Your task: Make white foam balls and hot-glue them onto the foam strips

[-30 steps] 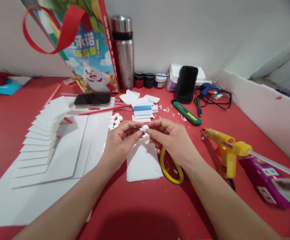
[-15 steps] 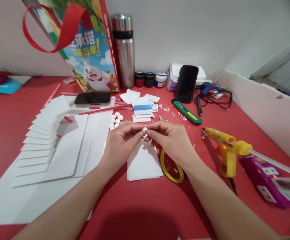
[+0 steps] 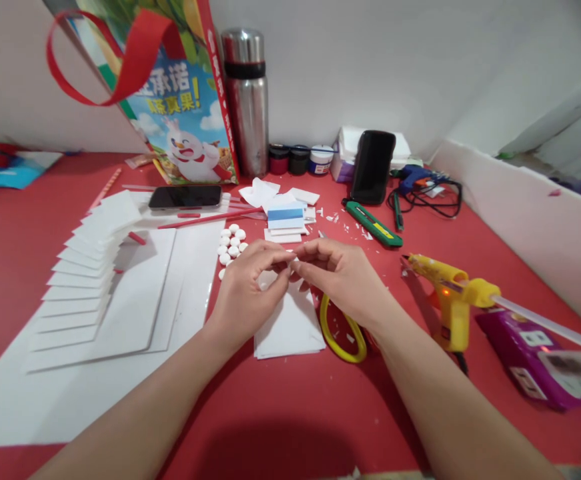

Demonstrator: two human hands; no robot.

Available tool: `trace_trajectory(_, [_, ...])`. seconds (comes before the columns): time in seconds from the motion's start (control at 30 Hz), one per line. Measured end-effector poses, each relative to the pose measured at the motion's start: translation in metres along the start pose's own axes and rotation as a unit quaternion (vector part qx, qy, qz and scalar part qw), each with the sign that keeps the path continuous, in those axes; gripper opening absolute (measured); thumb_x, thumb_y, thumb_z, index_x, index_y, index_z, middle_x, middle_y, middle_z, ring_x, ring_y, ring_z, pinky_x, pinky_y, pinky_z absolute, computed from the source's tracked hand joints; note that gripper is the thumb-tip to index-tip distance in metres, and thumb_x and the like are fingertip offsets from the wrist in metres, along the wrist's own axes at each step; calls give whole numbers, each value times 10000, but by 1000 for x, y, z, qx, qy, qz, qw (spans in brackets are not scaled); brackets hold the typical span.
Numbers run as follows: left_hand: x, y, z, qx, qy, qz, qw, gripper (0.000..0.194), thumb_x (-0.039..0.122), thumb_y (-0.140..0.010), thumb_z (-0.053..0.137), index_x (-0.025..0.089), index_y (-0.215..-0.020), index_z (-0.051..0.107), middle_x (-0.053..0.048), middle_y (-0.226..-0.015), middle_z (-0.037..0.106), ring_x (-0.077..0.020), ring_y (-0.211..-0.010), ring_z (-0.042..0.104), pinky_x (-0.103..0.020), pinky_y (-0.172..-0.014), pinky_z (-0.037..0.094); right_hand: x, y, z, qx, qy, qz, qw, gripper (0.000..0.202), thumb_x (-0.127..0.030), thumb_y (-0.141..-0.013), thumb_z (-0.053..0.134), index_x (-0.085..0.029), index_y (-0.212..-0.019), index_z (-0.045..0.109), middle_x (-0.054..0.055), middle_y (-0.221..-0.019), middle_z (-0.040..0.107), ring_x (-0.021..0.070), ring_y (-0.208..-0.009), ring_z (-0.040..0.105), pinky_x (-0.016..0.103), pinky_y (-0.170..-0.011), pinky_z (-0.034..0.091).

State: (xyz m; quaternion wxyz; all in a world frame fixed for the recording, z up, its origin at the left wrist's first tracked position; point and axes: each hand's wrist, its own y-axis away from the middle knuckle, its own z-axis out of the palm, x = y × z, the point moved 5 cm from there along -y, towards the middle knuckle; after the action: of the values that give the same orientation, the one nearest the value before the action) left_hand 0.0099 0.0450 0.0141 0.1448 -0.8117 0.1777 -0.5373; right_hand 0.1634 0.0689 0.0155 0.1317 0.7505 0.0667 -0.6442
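From my head camera, I see a pale wall (image 3: 315, 73) at the back, and before it a table (image 3: 250, 400) with red surface. Along the wall stand a colourful bag (image 3: 190, 133) with red handle, a steel flask (image 3: 249, 120), small jars (image 3: 299, 162) and a dark upright phone (image 3: 373, 167).

My two hands are raised over the middle, and their fingertips come together there. With my left hand (image 3: 250, 280), the thumb and the forefinger make a rounded gap, but their tips are near to the right ones. My right hand (image 3: 337, 273) has its fingers bent inward. If some small white piece is pinched between these tips, I cannot tell – the fingers hide it, and the paper below is also white.

This stack of white paper (image 3: 287, 330) lies under my hands. Just beside my left hand, a group of small white balls (image 3: 233, 251) rests on the table. Near my right wrist lies a yellow ring-shaped handle (image 3: 353, 357).

More to the left, white cards (image 3: 73, 297) overlap in a curved row on a white board (image 3: 140, 313). To the right are a green cutter (image 3: 373, 223) and a yellow glue gun (image 3: 457, 320) – its small light is glowing – next to a purple box (image 3: 513, 353).
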Motion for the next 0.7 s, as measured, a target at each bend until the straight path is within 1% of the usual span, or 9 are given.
trace_trajectory(0.07, [-2,1,0,2,1,3,1000,230,123,-919,639,223,-1114,709,-70,-1061,685,-190,-956,655,-354,-876,546,1,0,-1,6,-7,2,1000,191,-317,-813,778,-172,-921,720,37,-825,746,135,-664,681,259,-580,540])
trace_trajectory(0.17, [-7,1,-2,33,55,-16,998,318,109,-907,643,217,-1206,645,-77,-1145,628,-180,-993,656,-355,-931,546,6,-3,-3,37,-93,3,995,200,-271,-775,814,-178,-914,704,16,-833,736,138,-727,704,281,-684,582])
trace_trajectory(0.23, [-10,0,-4,45,69,-26,996,276,123,-903,656,207,-1166,650,-72,-1132,611,-172,-973,654,-346,-920,547,10,-5,-3,49,-171,3,984,233,-246,-745,845,-182,-902,686,5,-822,725,158,-798,733,309,-771,600])
trace_trajectory(0.33, [-10,0,-4,37,66,-32,997,179,146,-910,664,196,-1082,675,-65,-1080,629,-173,-961,648,-339,-897,543,13,-6,-1,38,-248,-7,968,281,-239,-728,865,-193,-942,689,1,-863,725,167,-842,737,359,-854,601])
trace_trajectory(0.37, [-9,0,-3,35,70,-33,996,176,152,-912,668,195,-1082,678,-65,-1081,638,-175,-969,650,-341,-899,543,13,-6,0,31,-255,-9,966,295,-241,-733,861,-199,-978,702,5,-903,732,162,-855,729,363,-870,594])
trace_trajectory(0.43, [-7,1,-3,34,73,-37,996,185,166,-913,679,198,-1095,678,-67,-1098,651,-179,-983,657,-351,-912,544,13,-6,2,18,-240,-6,970,311,-255,-750,849,-212,-1035,733,9,-971,740,143,-865,702,334,-866,573])
trace_trajectory(0.5, [-7,2,-2,33,72,-46,996,187,188,-918,689,204,-1104,677,-68,-1116,661,-180,-985,663,-360,-923,544,14,-6,3,11,-213,3,977,290,-277,-765,839,-221,-1037,757,9,-995,742,125,-852,672,293,-830,542])
trace_trajectory(0.6, [-8,2,0,29,81,-57,995,181,214,-923,697,209,-1103,678,-68,-1120,670,-184,-994,669,-366,-935,544,16,-6,3,20,-204,3,979,237,-288,-753,855,-223,-962,763,-9,-915,728,110,-814,642,262,-788,510])
trace_trajectory(0.7, [-8,1,-2,35,90,-54,994,175,219,-918,707,208,-1090,680,-67,-1110,666,-181,-985,668,-356,-918,546,15,-6,5,31,-207,-2,978,241,-288,-717,885,-217,-907,755,-17,-858,717,112,-798,641,267,-791,521])
